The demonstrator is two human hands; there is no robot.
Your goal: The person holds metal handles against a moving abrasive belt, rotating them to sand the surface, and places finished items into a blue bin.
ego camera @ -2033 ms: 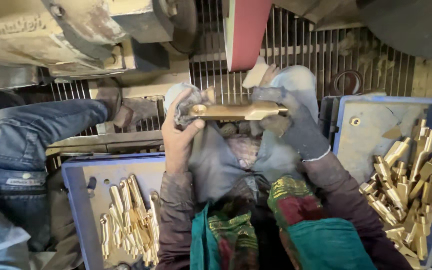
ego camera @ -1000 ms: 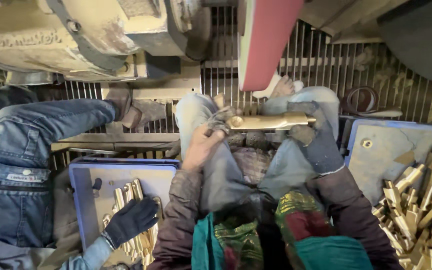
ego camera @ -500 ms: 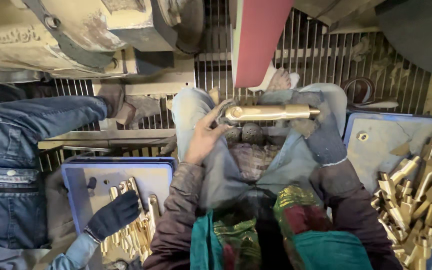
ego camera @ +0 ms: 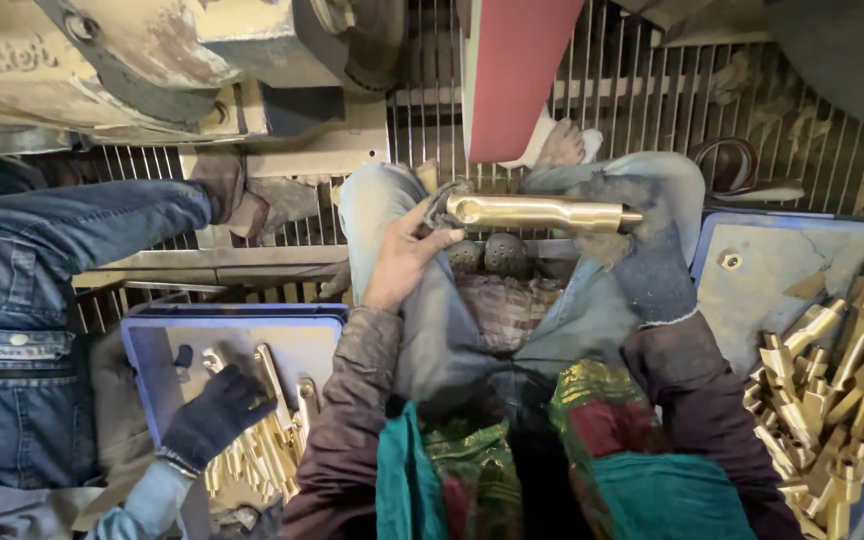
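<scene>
A long brass rod-shaped part [ego camera: 537,212] lies level between my two hands, just below the red sanding belt [ego camera: 517,75]. My left hand [ego camera: 404,255], bare, pinches its left end through a scrap of grey cloth. Over the right end closes my right hand [ego camera: 642,255], which wears a dusty grey glove. Both hands hover above my knees in blue jeans.
A blue tray [ego camera: 297,345] at lower left holds several brass parts; a co-worker's dark-gloved hand [ego camera: 214,415] reaches into it. Another blue tray [ego camera: 772,275] at right holds a heap of brass pieces [ego camera: 832,390]. A metal grate floor [ego camera: 642,100] and a machine body [ego camera: 122,70] lie ahead.
The brass part has risen toward the red belt, still held at both ends. The co-worker's gloved hand has come into the left tray among the brass parts.
</scene>
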